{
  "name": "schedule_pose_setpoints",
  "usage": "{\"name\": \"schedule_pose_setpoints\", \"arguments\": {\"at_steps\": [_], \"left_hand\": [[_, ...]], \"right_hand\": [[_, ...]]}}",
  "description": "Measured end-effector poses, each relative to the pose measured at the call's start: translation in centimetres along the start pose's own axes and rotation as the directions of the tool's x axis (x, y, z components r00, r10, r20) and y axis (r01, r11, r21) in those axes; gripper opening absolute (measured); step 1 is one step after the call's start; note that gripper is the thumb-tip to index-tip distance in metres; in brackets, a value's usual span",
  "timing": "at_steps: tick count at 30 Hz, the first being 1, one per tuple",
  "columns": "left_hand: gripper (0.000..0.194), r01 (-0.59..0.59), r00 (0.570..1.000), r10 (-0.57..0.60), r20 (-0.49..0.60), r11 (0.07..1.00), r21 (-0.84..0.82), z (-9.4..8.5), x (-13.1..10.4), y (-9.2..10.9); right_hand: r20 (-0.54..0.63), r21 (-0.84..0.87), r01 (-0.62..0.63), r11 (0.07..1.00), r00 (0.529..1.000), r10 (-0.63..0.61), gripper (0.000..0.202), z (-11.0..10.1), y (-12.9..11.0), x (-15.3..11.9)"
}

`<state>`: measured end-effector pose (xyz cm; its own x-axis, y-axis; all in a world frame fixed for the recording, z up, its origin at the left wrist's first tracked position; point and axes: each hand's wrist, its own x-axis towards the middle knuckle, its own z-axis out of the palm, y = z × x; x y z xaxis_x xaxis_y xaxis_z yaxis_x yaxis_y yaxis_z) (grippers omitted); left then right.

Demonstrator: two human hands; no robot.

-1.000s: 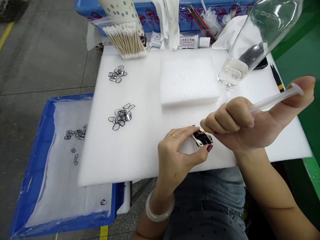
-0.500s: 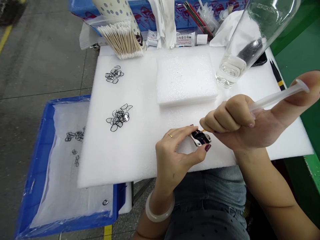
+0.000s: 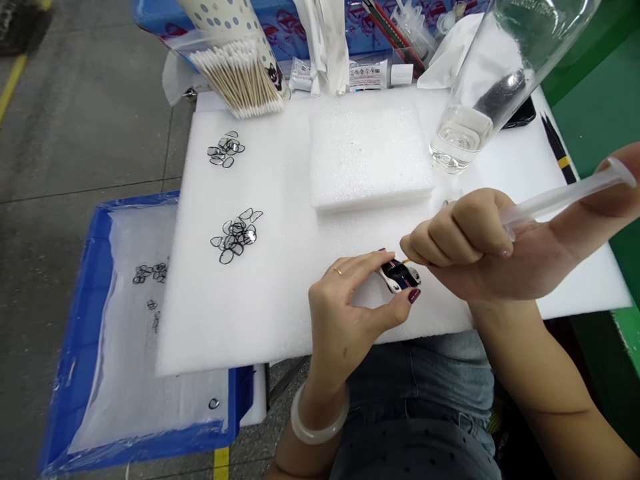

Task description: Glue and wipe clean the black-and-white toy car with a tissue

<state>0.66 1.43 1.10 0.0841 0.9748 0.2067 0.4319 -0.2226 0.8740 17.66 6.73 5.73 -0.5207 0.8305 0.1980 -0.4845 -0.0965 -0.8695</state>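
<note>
Between thumb and fingers, my left hand [image 3: 350,300] holds a small toy car [image 3: 399,275] with dark and white bodywork, on the white foam sheet [image 3: 240,320]. My right hand [image 3: 480,247] is closed around a translucent syringe [image 3: 565,198], its thumb against the plunger's end. The syringe barrel is mostly hidden in the fist. A thin orange tip [image 3: 406,261] shows below the curled fingers and reaches the car's cabin area. Whether the tip touches the car I cannot tell.
Two piles of black-rimmed clear pieces [image 3: 234,237] lie left on the foam. Behind are a foam block [image 3: 370,157], cotton swabs [image 3: 240,77], a glass bottle [image 3: 460,133] holding clear liquid, a tube [image 3: 369,75] and tweezers [image 3: 557,150]. A blue tray [image 3: 67,373] sits lower left.
The syringe's plunger end and my right thumb have shifted slightly right. The view has moved a little. Both hands keep their hold, and the toy car stays nearly in place.
</note>
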Motion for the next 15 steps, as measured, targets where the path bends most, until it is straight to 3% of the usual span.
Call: {"name": "schedule_pose_setpoints", "arguments": {"at_steps": [8, 13, 15], "left_hand": [[0.028, -0.052, 0.998, 0.052, -0.027, 0.999, 0.009, 0.2, 0.1, -0.3], [0.023, -0.072, 0.997, 0.072, -0.040, 0.997, 0.003, 0.3, 0.0, -0.4], [0.022, -0.070, 0.997, 0.070, -0.031, 0.998, 0.000, 0.4, 0.0, -0.4]], "right_hand": [[-0.033, -0.091, -0.050, 0.995, 0.998, 0.047, 0.074, 1.2, -0.8, 0.5], [-0.136, -0.276, -0.090, 0.957, 0.989, 0.054, 0.072, 3.2, -0.9, 0.5], [-0.112, -0.424, -0.094, 0.901, 0.992, 0.051, 0.071, 3.8, -1.7, 0.5]]}}
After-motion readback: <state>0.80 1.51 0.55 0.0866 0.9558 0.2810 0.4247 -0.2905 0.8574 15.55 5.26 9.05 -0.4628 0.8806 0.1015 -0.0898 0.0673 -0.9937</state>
